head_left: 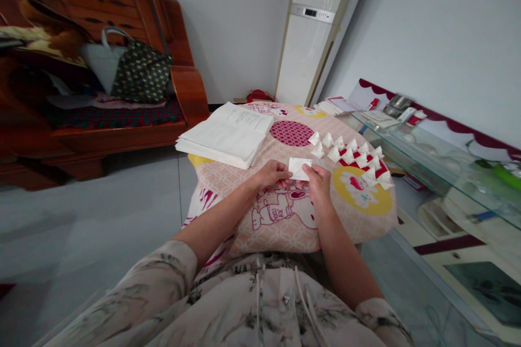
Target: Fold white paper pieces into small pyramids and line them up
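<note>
A small white rectangle of folded paper (300, 168) is held between my two hands, above the near part of the cloth-covered table. My left hand (274, 174) pinches its left edge. On the other side, my right hand (318, 179) grips the right edge, thumb on top. Several folded white paper pieces (353, 146) with pointed tops stand in rows at the right of the table. To the left of my hands lies a thick stack of white sheets (230, 133), with print on the top one.
A patterned cloth (244, 233) covers the table. Along the right runs a glass-topped cabinet (443, 165) with small items on it. A wooden bench (118, 130) holding bags (140, 73) is at the left. A tall white air conditioner (305, 38) stands behind.
</note>
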`<state>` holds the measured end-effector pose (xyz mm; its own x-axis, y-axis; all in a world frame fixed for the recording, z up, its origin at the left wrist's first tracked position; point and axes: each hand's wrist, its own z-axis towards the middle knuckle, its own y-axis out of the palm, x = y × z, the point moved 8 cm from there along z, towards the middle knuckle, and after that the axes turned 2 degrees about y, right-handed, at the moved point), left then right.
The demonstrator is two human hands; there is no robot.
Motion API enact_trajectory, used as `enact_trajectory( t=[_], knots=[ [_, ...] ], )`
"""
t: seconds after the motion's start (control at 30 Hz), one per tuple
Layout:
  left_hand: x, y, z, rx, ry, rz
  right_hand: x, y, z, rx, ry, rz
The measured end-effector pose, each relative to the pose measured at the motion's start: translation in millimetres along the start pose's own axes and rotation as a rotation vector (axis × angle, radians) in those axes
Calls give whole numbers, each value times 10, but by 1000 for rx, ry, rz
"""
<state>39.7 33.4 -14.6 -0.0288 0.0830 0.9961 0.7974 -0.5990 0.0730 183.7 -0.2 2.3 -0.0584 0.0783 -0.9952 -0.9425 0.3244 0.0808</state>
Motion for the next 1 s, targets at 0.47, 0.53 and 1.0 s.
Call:
enact_trajectory(
  t=[0.47,0.53,1.0],
  knots=[
    [178,-411,-15,427,230,224,132,214,-147,-437,250,-54],
    [220,-418,-33,418,255,341,148,214,-147,-449,254,-85],
    [493,-244,10,389,519,793,296,88,-61,-256,371,-111]
  ],
)
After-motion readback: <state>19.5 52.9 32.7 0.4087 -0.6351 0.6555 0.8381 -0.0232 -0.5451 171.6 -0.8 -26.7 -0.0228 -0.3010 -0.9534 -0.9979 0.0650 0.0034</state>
